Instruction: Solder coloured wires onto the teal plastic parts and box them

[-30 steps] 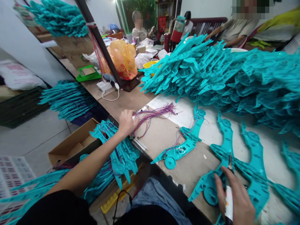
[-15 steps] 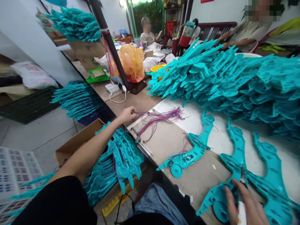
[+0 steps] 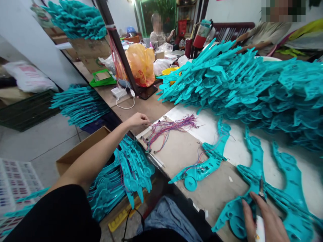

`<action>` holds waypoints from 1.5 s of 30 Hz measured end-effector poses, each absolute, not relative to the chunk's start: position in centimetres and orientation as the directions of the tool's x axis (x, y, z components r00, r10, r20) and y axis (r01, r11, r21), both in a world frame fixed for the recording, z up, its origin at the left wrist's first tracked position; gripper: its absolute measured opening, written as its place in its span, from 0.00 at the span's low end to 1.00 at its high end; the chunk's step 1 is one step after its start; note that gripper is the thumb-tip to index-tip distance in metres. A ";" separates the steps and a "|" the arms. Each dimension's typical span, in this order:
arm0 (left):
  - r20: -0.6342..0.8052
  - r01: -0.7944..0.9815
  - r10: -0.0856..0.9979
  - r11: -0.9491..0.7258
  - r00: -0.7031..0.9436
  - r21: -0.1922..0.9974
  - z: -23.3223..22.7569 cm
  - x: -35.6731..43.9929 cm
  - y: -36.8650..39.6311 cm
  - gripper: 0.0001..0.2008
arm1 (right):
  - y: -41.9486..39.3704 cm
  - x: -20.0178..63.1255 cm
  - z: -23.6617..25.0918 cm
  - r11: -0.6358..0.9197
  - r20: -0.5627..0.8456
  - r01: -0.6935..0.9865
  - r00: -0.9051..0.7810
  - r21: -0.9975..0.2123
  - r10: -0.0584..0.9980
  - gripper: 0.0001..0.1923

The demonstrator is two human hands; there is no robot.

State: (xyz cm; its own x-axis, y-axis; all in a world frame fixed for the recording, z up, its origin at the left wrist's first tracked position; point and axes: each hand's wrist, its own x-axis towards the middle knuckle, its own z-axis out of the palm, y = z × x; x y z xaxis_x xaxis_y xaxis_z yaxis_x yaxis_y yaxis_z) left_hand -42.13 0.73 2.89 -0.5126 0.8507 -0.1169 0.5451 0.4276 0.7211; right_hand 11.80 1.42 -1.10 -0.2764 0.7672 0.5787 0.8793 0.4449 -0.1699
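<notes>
My left hand (image 3: 138, 120) reaches to the far left of the worktop, fingers pinched at the end of a thin wire of the purple, red and blue wire bundle (image 3: 174, 126). Small connectors and boards sit at the bundle's near ends. My right hand (image 3: 267, 218), at the lower right, is closed around a soldering iron (image 3: 259, 227) with a white handle, its metal tip pointing away from me. Beneath that hand lies a teal plastic part (image 3: 254, 168). A second teal part (image 3: 294, 188) lies to its right. To the left is a teal part with wires (image 3: 207, 168).
A large heap of teal parts (image 3: 227, 77) covers the back right. Wired teal parts (image 3: 126, 171) stack in a cardboard box (image 3: 83, 148) below the table edge. A dark post (image 3: 121, 50), an orange bag (image 3: 140, 64) and a white cable (image 3: 126, 107) stand behind. Two people sit farther back.
My left hand has shifted slightly left and toward the far edge of the bundle, fingers still pinched. The view has tilted slightly. My right hand and the teal parts have stayed in place.
</notes>
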 end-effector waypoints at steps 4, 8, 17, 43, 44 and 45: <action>0.053 0.613 0.760 0.479 -0.648 0.628 2.0 -40.9 0.3 0.08 | 1.4 11.7 -1.0 0.444 0.567 0.881 -0.283 -0.165 0.774 0.28; 0.026 0.689 0.814 0.473 -0.580 0.550 1.4 -38.0 -0.5 0.11 | 1.2 11.3 -0.6 0.456 0.577 0.881 -0.308 -0.128 0.757 0.27; -0.220 0.432 0.798 0.509 -0.560 0.745 2.2 -37.5 0.2 0.04 | 1.4 11.4 -0.6 0.486 0.616 0.870 -0.340 -0.080 0.710 0.25; -0.071 -0.080 0.988 0.060 -0.134 0.995 16.7 -33.8 8.3 0.13 | 0.6 11.7 -0.9 0.528 0.650 0.842 -0.341 -0.110 0.680 0.19; -0.102 -0.032 0.991 0.099 -0.089 0.995 16.9 -33.0 8.2 0.13 | 0.6 11.7 -0.9 0.526 0.649 0.843 -0.338 -0.113 0.682 0.19; -0.113 0.013 0.992 0.114 -0.055 0.993 17.2 -32.1 8.0 0.12 | 0.6 11.7 -1.0 0.525 0.650 0.843 -0.335 -0.116 0.682 0.19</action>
State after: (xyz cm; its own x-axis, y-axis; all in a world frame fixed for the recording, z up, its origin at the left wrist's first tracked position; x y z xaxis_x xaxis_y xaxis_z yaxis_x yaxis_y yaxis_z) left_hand -32.12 7.98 17.18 -0.0552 0.9921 -0.1129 0.0129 0.1138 0.9934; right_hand 11.70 0.61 -0.98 -0.3351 0.6817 0.6504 0.8431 0.5251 -0.1159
